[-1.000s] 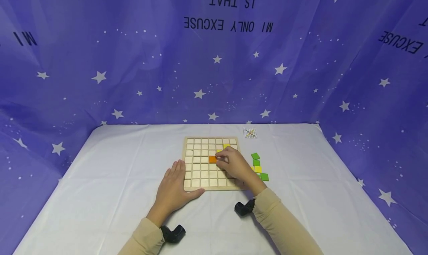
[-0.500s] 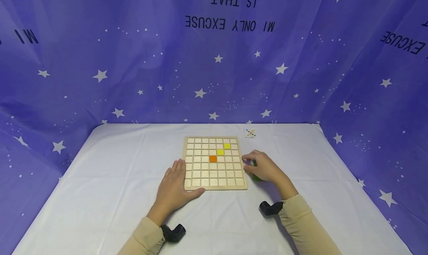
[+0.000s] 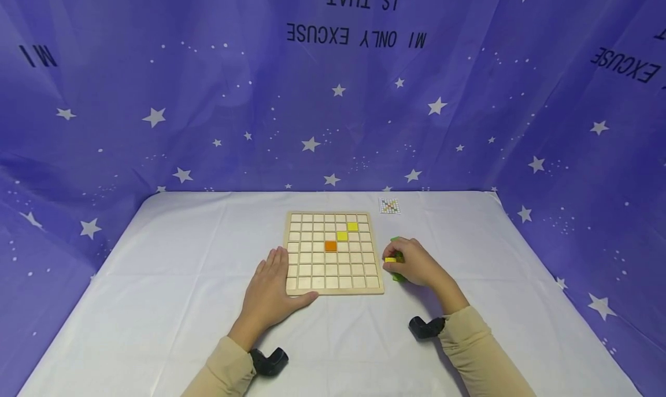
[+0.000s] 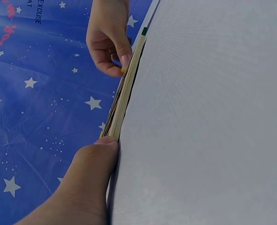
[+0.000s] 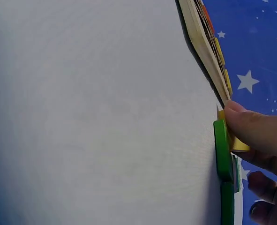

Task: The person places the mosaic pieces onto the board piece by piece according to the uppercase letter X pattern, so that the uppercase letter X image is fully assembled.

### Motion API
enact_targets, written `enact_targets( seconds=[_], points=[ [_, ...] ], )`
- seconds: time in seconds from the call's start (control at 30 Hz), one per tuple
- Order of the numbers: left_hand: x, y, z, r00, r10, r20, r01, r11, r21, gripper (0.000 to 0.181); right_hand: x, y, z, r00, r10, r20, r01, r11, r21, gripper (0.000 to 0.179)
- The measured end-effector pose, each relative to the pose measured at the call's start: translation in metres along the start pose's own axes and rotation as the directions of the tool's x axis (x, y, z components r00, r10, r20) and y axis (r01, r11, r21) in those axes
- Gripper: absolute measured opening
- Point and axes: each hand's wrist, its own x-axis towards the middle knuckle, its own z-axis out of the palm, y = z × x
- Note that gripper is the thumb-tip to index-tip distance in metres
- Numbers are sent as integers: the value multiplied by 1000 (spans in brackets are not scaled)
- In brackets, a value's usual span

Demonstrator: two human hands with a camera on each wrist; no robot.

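Note:
My left hand [image 3: 267,290] lies with straight fingers along the left side of a wooden grid board [image 3: 312,270], its thumb at the front edge. Beyond the board's right edge, my right hand [image 3: 413,262] pinches a yellow square tile [image 3: 390,260] between thumb and fingers. In the right wrist view this yellow tile [image 5: 240,144] is tilted, just behind a green tile [image 5: 223,150]. One orange tile [image 3: 330,246] sits near the board's middle. Two yellow tiles, a nearer one [image 3: 342,236] and a farther one [image 3: 352,226], run diagonally up and right from it.
Green tiles [image 3: 398,278] lie on the white cloth under and around my right hand, which partly hides them. A small printed pattern card [image 3: 389,206] lies beyond the board's far right corner. A purple star-patterned curtain [image 3: 312,114] borders the table.
My right hand has left the board's middle, uncovering the orange and yellow tiles, and moved right to the loose tiles. It now pinches a yellow tile. My left hand has stayed in place.

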Motion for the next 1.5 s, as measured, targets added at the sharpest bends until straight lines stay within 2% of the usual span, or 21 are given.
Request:
enact_targets(
  seconds=[0.13,0.33,0.47,0.8,1.03,1.23,1.5],
  points=[
    [0,0,-1,1000,3,-6,-3,1000,-1,128,3,-2,0,999,32,-23,-32,999,7,11],
    [0,1,-1,1000,7,-9,-7,1000,-5,127,10,-13,2,994,3,-106,5,997,78,12],
    [-1,1,-1,1000,5,-9,-5,1000,-6,126,18,-30,13,990,-21,-143,43,987,152,14],
    [0,-1,-1,1000,1,-8,-1,1000,11,128,39,-87,58,992,-84,-96,106,961,256,14],
    [0,0,-1,1000,7,-13,-7,1000,5,128,50,-110,75,988,-131,-82,144,970,195,11],
    [0,0,-1,1000,9,-11,-9,1000,13,128,55,-114,80,989,-127,-81,138,980,142,11],
    [1,-1,0,1000,10,-10,-10,1000,15,128,59,-114,84,980,-164,-110,168,985,26,16]
  ],
)
